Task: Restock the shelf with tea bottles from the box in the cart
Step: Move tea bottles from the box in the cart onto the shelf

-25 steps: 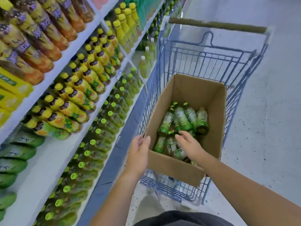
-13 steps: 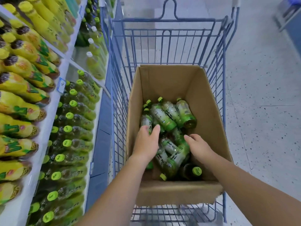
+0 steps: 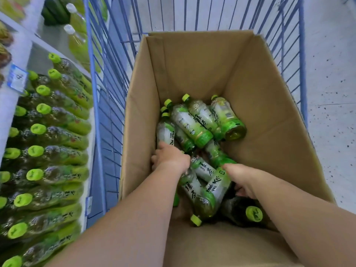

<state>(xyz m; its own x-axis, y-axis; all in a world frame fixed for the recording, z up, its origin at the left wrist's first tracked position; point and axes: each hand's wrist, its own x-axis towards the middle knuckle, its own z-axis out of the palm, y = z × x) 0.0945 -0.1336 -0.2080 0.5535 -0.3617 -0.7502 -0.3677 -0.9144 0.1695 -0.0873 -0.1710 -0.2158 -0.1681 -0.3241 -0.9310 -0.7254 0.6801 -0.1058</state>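
An open cardboard box (image 3: 265,116) stands in the blue wire cart (image 3: 107,120). Several green tea bottles (image 3: 194,126) with lime caps lie loose at its bottom. Both my arms reach down into the box. My left hand (image 3: 169,158) is knuckles-up near the left wall, and its fingers curl down over the lower end of a bottle (image 3: 165,132). My right hand (image 3: 241,179) grips a lying bottle (image 3: 216,186) from the right, thumb across its top. What lies under either palm is hidden.
To the left of the cart, the shelf (image 3: 8,105) holds rows of green tea bottles (image 3: 57,132) with their caps facing out. A price tag (image 3: 17,78) hangs on the shelf edge. Speckled floor (image 3: 331,97) lies right of the cart.
My view has tipped down and closer to the box. Both hands have gone from above its rim down onto the bottles, and their fingers have curled round two of them.
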